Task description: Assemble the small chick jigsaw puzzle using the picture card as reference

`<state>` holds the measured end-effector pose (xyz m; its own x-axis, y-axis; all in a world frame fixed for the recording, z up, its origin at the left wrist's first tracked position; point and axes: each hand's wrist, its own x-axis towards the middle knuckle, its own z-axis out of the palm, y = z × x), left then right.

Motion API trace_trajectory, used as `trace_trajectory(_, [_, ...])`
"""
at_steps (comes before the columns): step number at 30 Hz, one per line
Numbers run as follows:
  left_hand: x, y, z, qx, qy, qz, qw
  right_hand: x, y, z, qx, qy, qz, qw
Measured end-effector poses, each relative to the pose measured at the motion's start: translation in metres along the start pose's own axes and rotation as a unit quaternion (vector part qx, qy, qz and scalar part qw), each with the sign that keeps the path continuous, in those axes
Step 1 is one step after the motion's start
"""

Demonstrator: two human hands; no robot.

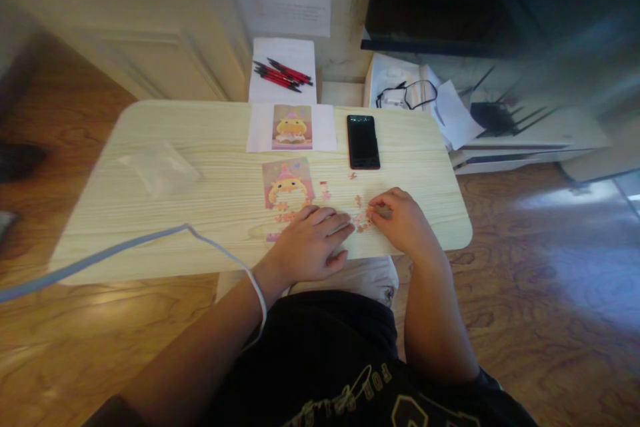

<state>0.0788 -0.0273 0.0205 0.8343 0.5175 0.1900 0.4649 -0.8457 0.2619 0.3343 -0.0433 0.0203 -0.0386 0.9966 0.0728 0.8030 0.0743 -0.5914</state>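
Note:
A partly built jigsaw puzzle [287, 182] of a yellow chick on pink lies near the front middle of a light wooden table [150, 214]. My left hand [310, 244] rests flat on the table just below the puzzle, fingers stretched to the right, covering its lower edge. My right hand [403, 217] is curled beside it, fingertips pinched over a small heap of loose puzzle pieces [361, 220]. A few more loose pieces [325, 190] lie scattered right of the puzzle. A printed reference picture [292, 126] of the same chick lies on a white sheet at the table's far edge.
A black phone [363, 141] lies right of the reference picture. A clear plastic bag [157, 167] sits on the left part of the table. A pale cable [125, 247] runs from my left wrist across the table. Red and black pens [283, 74] lie on paper behind.

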Motion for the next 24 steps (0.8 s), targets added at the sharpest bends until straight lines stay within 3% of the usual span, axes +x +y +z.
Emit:
trace_trajectory(7, [-0.008,-0.005,-0.004,0.022,0.017,-0.022,0.999,-0.002,-0.001,0.004,0.008,0.024,0.024,0.999])
trace_trajectory(15, [-0.011,-0.005,-0.006,0.032,0.032,-0.044,0.998,-0.008,0.017,-0.012,0.015,0.014,0.038,0.999])
trace_trajectory(24, [-0.007,0.002,-0.001,0.018,0.03,-0.036,0.999,-0.011,-0.004,-0.001,0.033,-0.008,0.004,0.999])
